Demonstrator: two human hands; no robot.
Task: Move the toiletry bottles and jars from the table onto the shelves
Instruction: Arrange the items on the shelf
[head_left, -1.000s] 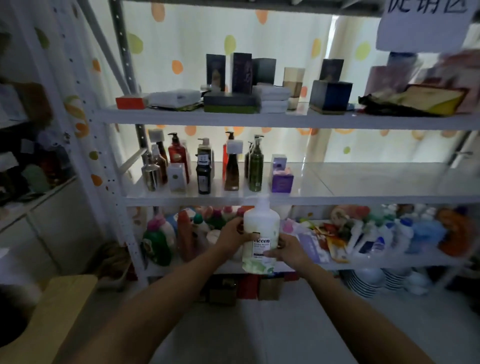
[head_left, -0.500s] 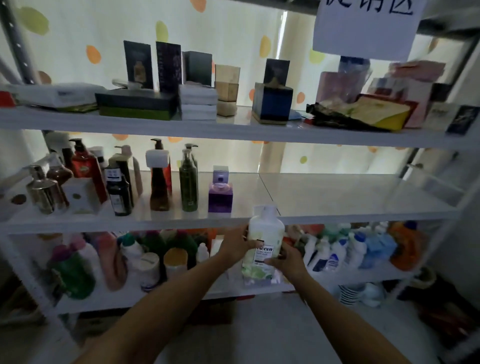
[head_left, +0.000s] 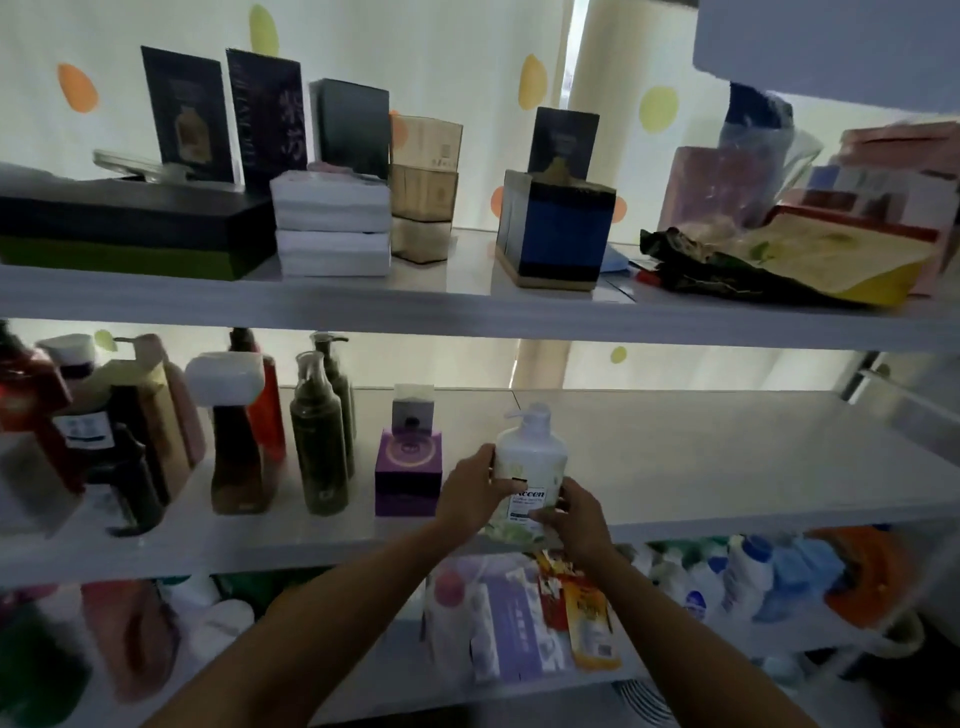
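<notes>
A white pump bottle (head_left: 530, 457) with a green-printed label is upright at the front edge of the middle shelf (head_left: 727, 467). My left hand (head_left: 470, 491) grips its left side and my right hand (head_left: 574, 512) holds its lower right side. The bottle's base is level with the shelf's front lip, just right of a purple box (head_left: 409, 475). I cannot tell whether the base rests on the shelf.
Several pump bottles (head_left: 319, 441) stand on the left of the middle shelf. Boxes (head_left: 553, 228) and packets fill the top shelf. The lower shelf holds bottles (head_left: 748, 571) and sachets (head_left: 582, 613). The right half of the middle shelf is bare.
Both hands have raised the white bottle from in front of the lower shelf up to the middle shelf's front edge. The view has moved closer to the shelves.
</notes>
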